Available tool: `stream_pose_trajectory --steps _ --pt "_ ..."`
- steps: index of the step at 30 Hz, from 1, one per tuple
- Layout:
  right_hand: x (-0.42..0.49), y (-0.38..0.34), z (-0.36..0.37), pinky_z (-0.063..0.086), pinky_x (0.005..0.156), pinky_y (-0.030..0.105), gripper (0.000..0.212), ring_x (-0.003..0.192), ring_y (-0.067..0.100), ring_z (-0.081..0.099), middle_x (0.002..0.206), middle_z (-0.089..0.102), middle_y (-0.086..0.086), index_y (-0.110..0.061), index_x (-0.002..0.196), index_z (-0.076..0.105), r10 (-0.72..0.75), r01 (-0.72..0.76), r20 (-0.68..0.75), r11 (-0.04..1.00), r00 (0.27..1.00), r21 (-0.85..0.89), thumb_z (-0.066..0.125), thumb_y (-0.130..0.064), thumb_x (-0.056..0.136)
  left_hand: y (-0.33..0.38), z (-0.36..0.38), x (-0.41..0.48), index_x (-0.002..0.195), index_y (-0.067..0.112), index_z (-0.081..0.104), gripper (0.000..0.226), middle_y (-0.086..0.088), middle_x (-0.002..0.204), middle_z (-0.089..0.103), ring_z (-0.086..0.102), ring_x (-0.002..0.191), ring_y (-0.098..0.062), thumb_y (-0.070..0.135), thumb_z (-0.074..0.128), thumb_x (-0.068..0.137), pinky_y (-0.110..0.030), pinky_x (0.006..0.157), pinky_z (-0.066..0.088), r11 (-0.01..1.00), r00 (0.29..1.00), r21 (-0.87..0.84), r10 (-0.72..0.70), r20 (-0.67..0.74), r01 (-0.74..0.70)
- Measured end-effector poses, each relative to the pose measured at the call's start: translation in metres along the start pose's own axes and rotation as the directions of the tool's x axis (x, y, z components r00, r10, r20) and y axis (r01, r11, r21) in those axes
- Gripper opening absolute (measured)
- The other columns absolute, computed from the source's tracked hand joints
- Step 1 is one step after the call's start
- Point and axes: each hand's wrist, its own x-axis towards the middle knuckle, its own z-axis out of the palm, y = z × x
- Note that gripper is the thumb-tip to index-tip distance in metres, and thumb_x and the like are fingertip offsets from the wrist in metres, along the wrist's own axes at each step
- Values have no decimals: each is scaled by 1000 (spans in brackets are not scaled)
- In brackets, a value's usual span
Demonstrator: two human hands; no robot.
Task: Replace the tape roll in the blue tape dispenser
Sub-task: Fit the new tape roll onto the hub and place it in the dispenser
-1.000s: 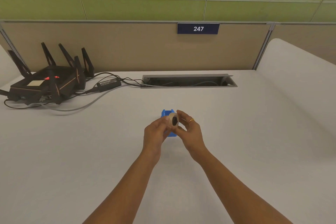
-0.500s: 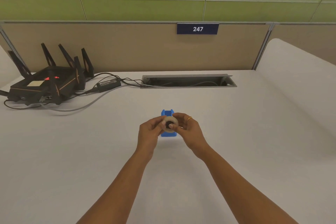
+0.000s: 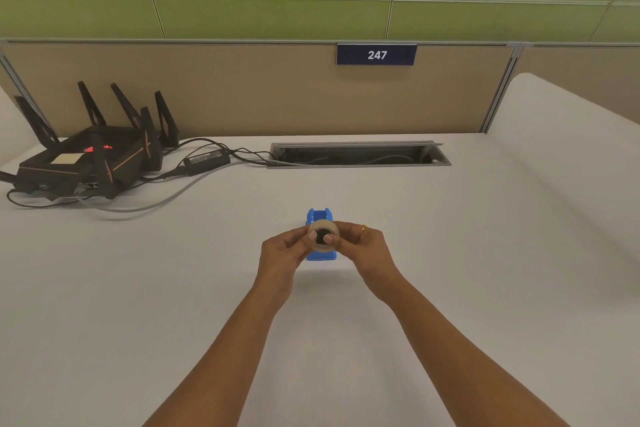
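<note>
A small blue tape dispenser stands on the white desk in the middle of the view. Just in front of and above it is a pale tape roll with a dark core, its flat face turned toward me. My left hand pinches the roll from the left and my right hand, with a gold ring, pinches it from the right. Both thumbs rest on the dark core. The roll and my fingers hide the middle of the dispenser.
A black router with several upright antennas sits at the back left, with a power adapter and cables trailing to an open cable tray in the desk. A beige partition with a "247" sign closes the back.
Both hands have turned the roll so its flat face points toward me, and the thumbs have come onto the dark core. The dispenser has stayed in place.
</note>
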Motion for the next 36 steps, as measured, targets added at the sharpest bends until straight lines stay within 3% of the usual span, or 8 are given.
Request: stream_pose_trajectory --steps 3,8,12,18,22,32,36 --pt "-1 0 0 48 92 23 30 98 16 66 109 70 15 -5 111 64 1 -1 11 999 1000 43 65 -14 82 0 0 0 86 22 71 12 16 71 74 65 91 -12 15 64 79 -27 89 49 1000 1000 -25 -6 1 6" --pt "-4 1 2 53 77 13 28 85 5 68 104 69 14 -3 111 64 -10 8 11 994 1000 105 62 -10 84 -1 2 -1 93 19 70 15 5 87 72 65 94 -18 15 63 80 -32 93 48 1000 1000 -29 -11 -10 10" --pt "-5 3 3 53 73 12 28 86 8 69 105 69 17 -3 110 64 -11 12 -8 995 1000 103 63 -12 84 -1 2 -3 103 11 67 24 -1 93 70 64 97 -22 15 63 80 -35 95 48 1000 1000 -23 -11 -19 11" --pt "-2 3 0 50 86 21 31 99 21 65 110 69 17 -3 112 63 -2 2 0 1000 1000 23 65 -14 82 -1 1 -4 88 21 72 12 13 73 73 66 88 -17 18 66 79 -28 85 50 998 999 61 10 30 -12" --pt "-1 2 0 50 77 6 37 102 18 64 114 67 13 -5 118 60 -1 3 48 999 999 -41 66 -13 82 0 0 -4 69 34 72 16 14 69 73 66 90 -21 20 68 76 -33 89 49 996 999 84 27 19 -28" --pt "2 -1 -1 48 68 1 35 84 0 67 108 70 11 -7 113 64 9 -5 49 998 999 -70 68 -13 79 4 -3 -5 70 34 74 19 11 73 75 66 94 -21 17 68 76 -35 92 48 997 998 51 51 41 -53" --pt "2 -4 -3 49 71 2 33 82 0 67 106 70 12 -7 112 65 4 3 75 996 997 -88 68 -12 80 5 -5 -5 73 32 74 15 10 76 76 66 94 -21 18 71 74 -32 92 48 997 996 51 49 81 -53"
